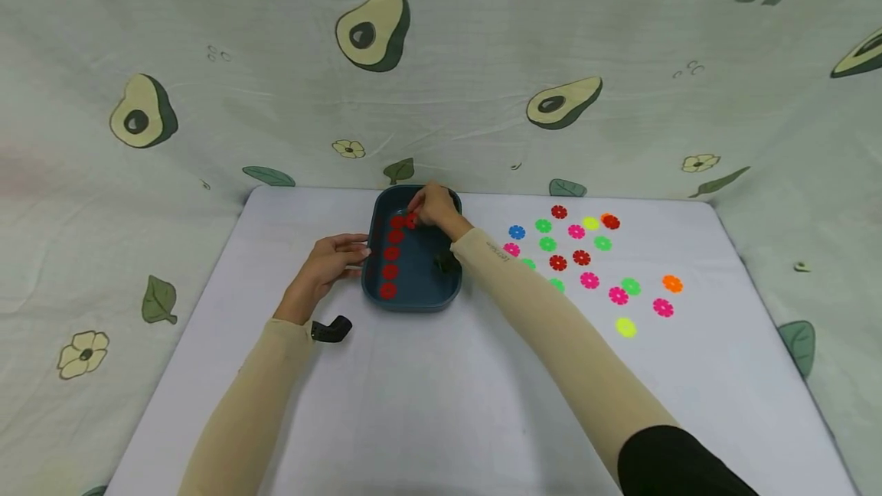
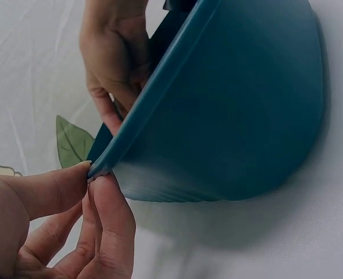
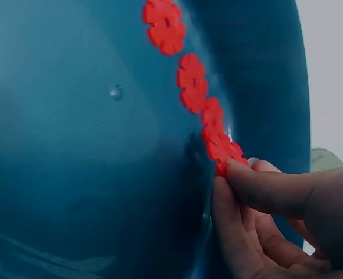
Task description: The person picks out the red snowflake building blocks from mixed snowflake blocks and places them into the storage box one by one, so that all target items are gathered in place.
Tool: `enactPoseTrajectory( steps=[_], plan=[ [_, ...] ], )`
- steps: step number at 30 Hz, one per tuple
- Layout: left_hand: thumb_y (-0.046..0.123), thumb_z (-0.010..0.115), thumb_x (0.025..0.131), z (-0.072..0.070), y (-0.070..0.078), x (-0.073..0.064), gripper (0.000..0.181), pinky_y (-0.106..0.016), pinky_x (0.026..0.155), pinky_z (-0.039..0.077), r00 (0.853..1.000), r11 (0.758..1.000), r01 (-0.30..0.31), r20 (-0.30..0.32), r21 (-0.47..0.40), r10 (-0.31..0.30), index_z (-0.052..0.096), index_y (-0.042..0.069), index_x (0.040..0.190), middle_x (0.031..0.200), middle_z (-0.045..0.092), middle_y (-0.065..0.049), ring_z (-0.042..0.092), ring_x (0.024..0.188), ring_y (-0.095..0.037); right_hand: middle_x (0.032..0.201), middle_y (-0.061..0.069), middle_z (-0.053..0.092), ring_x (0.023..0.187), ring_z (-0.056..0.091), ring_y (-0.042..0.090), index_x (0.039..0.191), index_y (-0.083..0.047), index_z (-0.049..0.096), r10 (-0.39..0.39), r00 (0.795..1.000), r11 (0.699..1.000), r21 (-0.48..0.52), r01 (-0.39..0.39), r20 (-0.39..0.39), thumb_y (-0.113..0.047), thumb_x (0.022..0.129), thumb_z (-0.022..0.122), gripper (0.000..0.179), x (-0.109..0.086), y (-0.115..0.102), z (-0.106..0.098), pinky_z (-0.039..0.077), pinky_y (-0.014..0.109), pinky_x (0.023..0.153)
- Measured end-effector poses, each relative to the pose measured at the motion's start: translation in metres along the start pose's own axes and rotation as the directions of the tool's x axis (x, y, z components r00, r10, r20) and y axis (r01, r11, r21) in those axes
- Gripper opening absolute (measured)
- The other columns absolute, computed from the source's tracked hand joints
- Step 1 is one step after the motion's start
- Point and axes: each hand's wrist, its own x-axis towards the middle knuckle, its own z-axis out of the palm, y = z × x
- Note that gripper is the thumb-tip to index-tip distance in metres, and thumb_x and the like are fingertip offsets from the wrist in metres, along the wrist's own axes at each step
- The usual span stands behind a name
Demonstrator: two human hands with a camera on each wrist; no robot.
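Note:
A dark blue tray [image 1: 416,282] stands at the back of the white table. My left hand [image 1: 329,262] pinches its left rim between thumb and fingers, as the left wrist view shows close up. Over the far end of the tray, my right hand [image 1: 439,210] pinches a red flower-shaped plastic disc [image 3: 234,156] by its edge. Several more red discs [image 1: 391,253] lie in a line along the tray's left side. In the right wrist view, the pinched disc overlaps the last disc [image 3: 212,116] of that line.
To the right of the tray, loose discs in pink [image 1: 589,280], green [image 1: 630,286], yellow [image 1: 625,327], orange [image 1: 672,283], blue [image 1: 517,232] and red [image 1: 581,257] lie scattered. A printed cloth [image 1: 468,44] hangs behind the table. My right forearm crosses over the table's middle.

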Motion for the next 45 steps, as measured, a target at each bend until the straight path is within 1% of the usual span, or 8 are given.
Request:
enactPoseTrajectory(
  steps=[4, 9, 17, 24, 30, 34, 39, 45],
  plan=[
    [0.004, 0.065, 0.105, -0.001, -0.001, 0.001, 0.051, -0.02, 0.074, 0.061, 1.0, 1.0, -0.008, 0.0, 0.002, 0.008, 0.051, -0.003, 0.153, 0.117, 0.063, -0.006, 0.067, 0.085, -0.005, 0.103, 0.013, 0.078, 0.082, 0.064, 0.022, 0.103, -0.006, 0.083, 0.017, 1.0, 1.0, 0.011, -0.016, -0.012, 0.008, 0.085, 0.081, 0.023, 0.0, 0.003, 0.003, 0.053, 0.03, 0.071],
    [0.004, 0.065, 0.105, -0.001, -0.002, 0.001, 0.051, -0.02, 0.074, 0.06, 1.0, 1.0, -0.012, -0.002, -0.003, 0.012, 0.051, -0.003, 0.153, 0.119, 0.062, -0.007, 0.066, 0.085, -0.005, 0.109, 0.014, 0.078, 0.093, 0.07, 0.028, 0.104, -0.004, 0.083, 0.026, 0.999, 1.0, 0.002, -0.026, -0.037, 0.008, 0.085, 0.081, 0.022, -0.001, 0.006, 0.007, 0.059, 0.035, 0.078],
    [0.005, 0.066, 0.105, 0.0, -0.002, 0.001, 0.051, -0.021, 0.074, 0.061, 1.0, 1.0, -0.005, -0.013, 0.001, 0.005, 0.052, -0.002, 0.153, 0.122, 0.061, -0.009, 0.066, 0.085, -0.005, 0.106, 0.014, 0.079, 0.096, 0.072, 0.032, 0.098, -0.001, 0.082, 0.071, 0.99, 0.997, 0.019, -0.069, -0.121, 0.01, 0.081, 0.082, 0.02, -0.005, 0.006, 0.012, 0.061, 0.038, 0.078],
    [0.006, 0.066, 0.105, 0.004, -0.001, 0.001, 0.051, -0.021, 0.075, 0.061, 1.0, 1.0, -0.005, -0.004, -0.001, 0.005, 0.052, -0.002, 0.153, 0.123, 0.062, -0.009, 0.066, 0.086, -0.006, 0.11, 0.016, 0.078, 0.097, 0.073, 0.034, 0.104, 0.001, 0.081, 0.031, 0.984, 0.999, 0.042, -0.024, -0.175, 0.009, 0.087, 0.07, 0.022, -0.008, 0.009, 0.014, 0.062, 0.041, 0.08],
    [0.006, 0.066, 0.105, 0.001, -0.001, -0.002, 0.052, -0.021, 0.076, 0.061, 1.0, 1.0, -0.006, -0.004, -0.005, 0.006, 0.05, -0.001, 0.154, 0.129, 0.06, -0.013, 0.066, 0.088, -0.006, 0.113, 0.014, 0.077, 0.097, 0.072, 0.03, 0.11, -0.002, 0.081, 0.011, 0.987, 0.999, 0.045, -0.004, -0.161, 0.002, 0.094, 0.071, 0.019, -0.016, -0.004, 0.007, 0.061, 0.039, 0.083],
    [0.007, 0.065, 0.106, 0.001, -0.001, -0.005, 0.053, -0.021, 0.078, 0.061, 1.0, 1.0, -0.009, 0.003, 0.005, 0.009, 0.049, -0.001, 0.155, 0.13, 0.059, -0.011, 0.066, 0.089, -0.006, 0.109, 0.016, 0.076, 0.097, 0.071, 0.03, 0.111, -0.001, 0.08, -0.072, 0.989, 0.996, 0.046, 0.078, -0.126, -0.002, 0.097, 0.072, 0.016, -0.031, -0.011, -0.006, 0.059, 0.035, 0.083],
    [0.009, 0.064, 0.107, -0.002, -0.001, -0.009, 0.054, -0.021, 0.08, 0.06, 1.0, 1.0, -0.016, 0.013, 0.018, 0.016, 0.047, -0.002, 0.157, 0.126, 0.059, -0.006, 0.066, 0.093, -0.003, 0.107, 0.018, 0.076, 0.097, 0.072, 0.03, 0.115, 0.004, 0.077, -0.186, 0.98, 0.979, 0.074, 0.192, -0.072, -0.001, 0.098, 0.072, 0.018, -0.057, -0.014, -0.023, 0.058, 0.033, 0.082],
    [0.011, 0.065, 0.107, -0.001, 0.001, -0.01, 0.056, -0.021, 0.08, 0.06, 1.0, 0.999, -0.015, 0.023, 0.039, 0.015, 0.045, -0.002, 0.158, 0.12, 0.06, 0.0, 0.064, 0.093, -0.003, 0.111, 0.019, 0.075, 0.099, 0.074, 0.03, 0.118, 0.005, 0.075, -0.183, 0.983, 0.966, 0.179, 0.185, -0.031, 0.003, 0.097, 0.071, 0.021, -0.094, -0.002, -0.049, 0.06, 0.032, 0.083]
  ],
)
